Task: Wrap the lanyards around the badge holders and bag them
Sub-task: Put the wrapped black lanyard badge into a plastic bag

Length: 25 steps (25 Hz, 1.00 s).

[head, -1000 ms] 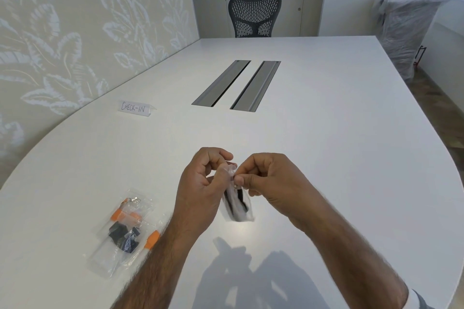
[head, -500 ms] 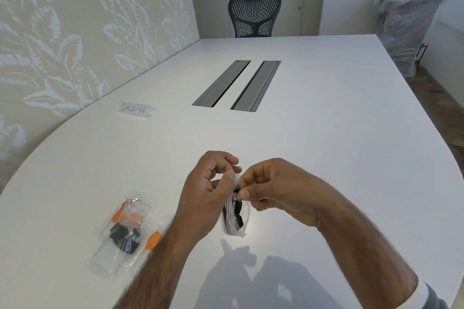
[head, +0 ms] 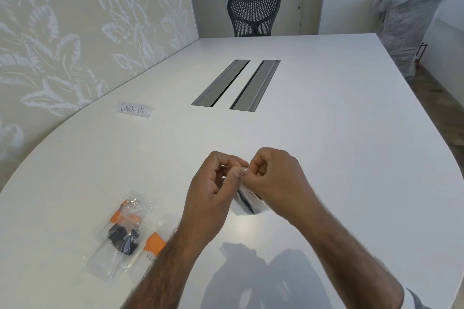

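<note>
Above the near edge of a broad white oval surface [head: 326,133], the person's left hand [head: 213,183] and right hand [head: 276,178] meet knuckle to knuckle, both clamped on the top edge of a small clear plastic bag [head: 248,207]. The left pinches it between thumb and forefinger; the right grips it with curled fingers. The bag hangs below the two hands, and through its crumpled film I can make out a dark lanyard strap [head: 243,198] bundled against something pale, most of it hidden behind the right hand. I cannot tell whether the bag's bottom touches the surface. To the left, well apart from the hands, filled clear plastic bags [head: 120,236] lie flat on the surface, overlapping. Inside them I see orange-banded clear badge holders [head: 125,217], black coiled lanyards [head: 124,237] and a silver metal clip [head: 133,201] at the far end. One holder's orange band is partly covered by the left forearm. Farther back stand a white folded card lettered "CHECK-IN" [head: 134,109], two grey cable slots [head: 236,83] and a dark mesh-backed chair [head: 253,14].
</note>
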Each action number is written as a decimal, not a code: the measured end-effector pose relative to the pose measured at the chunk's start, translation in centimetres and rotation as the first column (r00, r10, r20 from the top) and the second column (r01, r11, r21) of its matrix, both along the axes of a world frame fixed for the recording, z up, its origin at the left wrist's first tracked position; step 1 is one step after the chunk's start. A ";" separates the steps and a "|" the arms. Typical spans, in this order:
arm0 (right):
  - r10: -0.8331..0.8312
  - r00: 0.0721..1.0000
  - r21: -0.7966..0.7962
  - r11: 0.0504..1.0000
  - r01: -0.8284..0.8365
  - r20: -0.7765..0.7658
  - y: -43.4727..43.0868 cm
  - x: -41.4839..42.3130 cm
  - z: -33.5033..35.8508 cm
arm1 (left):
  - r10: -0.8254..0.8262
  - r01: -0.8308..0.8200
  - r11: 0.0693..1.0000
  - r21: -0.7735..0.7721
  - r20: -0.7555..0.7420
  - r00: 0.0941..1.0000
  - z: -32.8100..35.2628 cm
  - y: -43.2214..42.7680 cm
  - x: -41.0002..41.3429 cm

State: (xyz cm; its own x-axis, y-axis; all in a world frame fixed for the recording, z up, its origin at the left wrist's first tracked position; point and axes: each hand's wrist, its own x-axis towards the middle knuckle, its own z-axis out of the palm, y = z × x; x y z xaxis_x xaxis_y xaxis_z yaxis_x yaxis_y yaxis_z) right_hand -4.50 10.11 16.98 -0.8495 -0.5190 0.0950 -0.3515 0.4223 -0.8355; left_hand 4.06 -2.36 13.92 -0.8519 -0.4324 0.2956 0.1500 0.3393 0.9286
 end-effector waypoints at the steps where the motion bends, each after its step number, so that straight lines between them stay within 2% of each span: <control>1: 0.003 0.997 -0.057 0.998 0.001 0.077 0.2 -0.4 0.1 | -0.074 0.072 0.995 0.071 0.022 0.997 0.0 -0.4 0.1; 2: 0.014 0.987 -0.104 0.995 0.002 0.158 0.4 -0.8 0.2 | -0.161 0.153 0.979 0.131 0.050 0.986 0.1 -0.9 0.2; 4: 0.047 0.964 -0.149 0.989 -0.008 0.261 0.8 -1.5 0.3 | -0.253 0.239 0.965 0.110 0.137 0.958 0.1 -1.6 0.4; 7: 0.105 0.964 -0.117 0.990 -0.078 0.243 0.9 -1.6 -0.1 | -0.173 0.173 0.985 0.013 0.181 0.968 0.2 -1.1 0.3; 10: 0.192 0.941 -0.147 0.977 -0.156 0.278 1.3 -1.9 -0.2 | -0.115 0.105 0.992 0.066 0.172 0.978 0.1 -0.8 0.1; 12: 0.310 0.876 -0.226 0.944 -0.239 0.369 2.2 -2.3 -0.1 | -0.087 0.064 0.989 0.133 0.177 0.980 -0.1 -1.1 0.1; 14: 0.371 0.841 -0.203 0.928 -0.314 0.395 2.9 -2.6 -0.1 | -0.068 0.032 0.976 0.217 0.159 0.985 -0.5 -1.3 0.0; 16: 0.345 0.856 -0.137 0.939 -0.316 0.385 3.1 -2.6 -0.6 | -0.069 0.022 0.957 0.288 0.154 0.986 -0.7 -1.2 -0.2; 19: 0.267 0.901 -0.153 0.962 -0.227 0.343 3.0 -2.5 -1.2 | -0.140 0.053 0.926 0.373 0.210 0.967 -0.7 -1.1 -0.3; 22: 0.246 0.919 -0.194 0.962 -0.193 0.308 3.0 -2.4 -1.2 | -0.200 0.090 0.936 0.339 0.304 0.931 -0.4 -1.2 -0.1; 25: 0.253 0.899 -0.211 0.960 -0.186 0.357 3.0 -2.4 -1.2 | -0.203 0.096 0.944 0.316 0.325 0.924 -0.4 -1.3 0.0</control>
